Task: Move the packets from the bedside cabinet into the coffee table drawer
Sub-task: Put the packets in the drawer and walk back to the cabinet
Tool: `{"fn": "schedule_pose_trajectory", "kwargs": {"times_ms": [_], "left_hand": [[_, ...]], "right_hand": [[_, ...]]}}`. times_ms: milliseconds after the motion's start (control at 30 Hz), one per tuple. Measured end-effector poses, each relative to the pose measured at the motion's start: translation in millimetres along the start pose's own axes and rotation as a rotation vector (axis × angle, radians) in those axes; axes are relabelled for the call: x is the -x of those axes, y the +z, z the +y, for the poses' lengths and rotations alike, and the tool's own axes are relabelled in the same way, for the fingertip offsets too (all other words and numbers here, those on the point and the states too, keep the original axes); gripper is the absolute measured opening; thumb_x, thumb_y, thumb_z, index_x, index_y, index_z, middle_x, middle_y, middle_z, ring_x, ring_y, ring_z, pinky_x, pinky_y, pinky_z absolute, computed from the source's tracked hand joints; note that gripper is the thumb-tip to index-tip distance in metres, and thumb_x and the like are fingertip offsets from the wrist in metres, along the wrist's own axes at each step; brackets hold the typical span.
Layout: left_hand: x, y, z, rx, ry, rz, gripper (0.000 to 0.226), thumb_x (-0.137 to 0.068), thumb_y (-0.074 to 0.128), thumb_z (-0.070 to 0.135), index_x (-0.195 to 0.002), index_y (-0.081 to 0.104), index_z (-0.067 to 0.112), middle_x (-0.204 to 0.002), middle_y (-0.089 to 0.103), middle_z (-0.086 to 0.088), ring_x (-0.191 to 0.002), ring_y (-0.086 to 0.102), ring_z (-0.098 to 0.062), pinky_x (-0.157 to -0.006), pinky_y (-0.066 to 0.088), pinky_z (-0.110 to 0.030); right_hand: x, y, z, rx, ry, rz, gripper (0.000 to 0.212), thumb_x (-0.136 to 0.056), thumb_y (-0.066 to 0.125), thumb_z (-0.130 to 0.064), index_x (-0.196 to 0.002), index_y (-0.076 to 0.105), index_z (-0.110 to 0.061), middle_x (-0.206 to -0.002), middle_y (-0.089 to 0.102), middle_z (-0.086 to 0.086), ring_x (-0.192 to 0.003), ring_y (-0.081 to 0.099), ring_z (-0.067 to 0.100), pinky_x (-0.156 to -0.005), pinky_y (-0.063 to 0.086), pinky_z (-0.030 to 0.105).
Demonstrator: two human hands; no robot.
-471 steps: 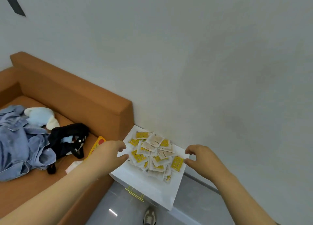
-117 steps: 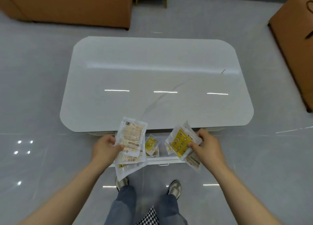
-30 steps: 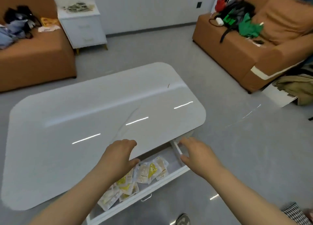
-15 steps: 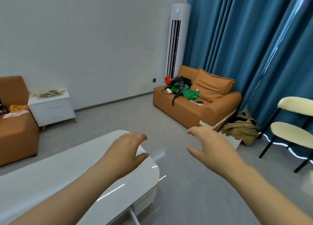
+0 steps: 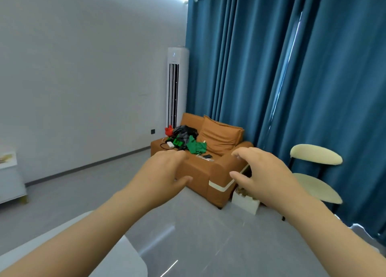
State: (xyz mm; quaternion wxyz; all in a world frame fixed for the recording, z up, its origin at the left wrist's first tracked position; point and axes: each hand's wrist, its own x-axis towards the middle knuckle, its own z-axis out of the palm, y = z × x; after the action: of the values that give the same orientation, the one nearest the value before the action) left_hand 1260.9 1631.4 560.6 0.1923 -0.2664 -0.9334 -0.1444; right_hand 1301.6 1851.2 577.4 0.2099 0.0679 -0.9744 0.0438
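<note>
1. At the far left edge of the view stands your low white bedside cabinet (image 5: 9,184), cut off by the frame. On its top is a blurred yellow-and-white patch, which I take to be the small flat packets (image 5: 6,158) still to be moved. They are too small here to tell how many there are or which way their long sides run.
2. At the bottom left, a rounded corner of the glossy white coffee table (image 5: 129,260) shows under your left forearm. Its drawer is out of view.
3. Your left hand (image 5: 160,172) is raised in the air, fingers loosely curled, with nothing in it. It is the nearer hand to the cabinet, yet well apart from it.
4. Beyond and between your hands sits the orange upholstered sofa (image 5: 208,172), so you are facing away from the packets.
5. Your right hand (image 5: 265,172) is raised too, thumb held apart from loosely curled fingers, also empty. The cabinet lies far to the left of both hands, so I judge you must turn left and walk over before either can reach.
</note>
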Motion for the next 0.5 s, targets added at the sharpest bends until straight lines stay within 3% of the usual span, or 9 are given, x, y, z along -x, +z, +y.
{"fn": "schedule_pose_trajectory", "kwargs": {"times_ms": [500], "left_hand": [[-240,74,-23,0.053,0.035,0.078,0.047,-0.09,0.055,0.041,-0.133,0.046,0.026,-0.129,0.055,0.009,-0.12,0.048,-0.009,-0.095,0.04,-0.021]], "right_hand": [[-200,28,142,0.074,-0.009,0.01,0.045,-0.09,0.055,-0.043,-0.133,0.046,-0.032,-0.132,0.052,-0.014,-0.12,0.049,0.007,-0.099,0.043,0.025]]}}
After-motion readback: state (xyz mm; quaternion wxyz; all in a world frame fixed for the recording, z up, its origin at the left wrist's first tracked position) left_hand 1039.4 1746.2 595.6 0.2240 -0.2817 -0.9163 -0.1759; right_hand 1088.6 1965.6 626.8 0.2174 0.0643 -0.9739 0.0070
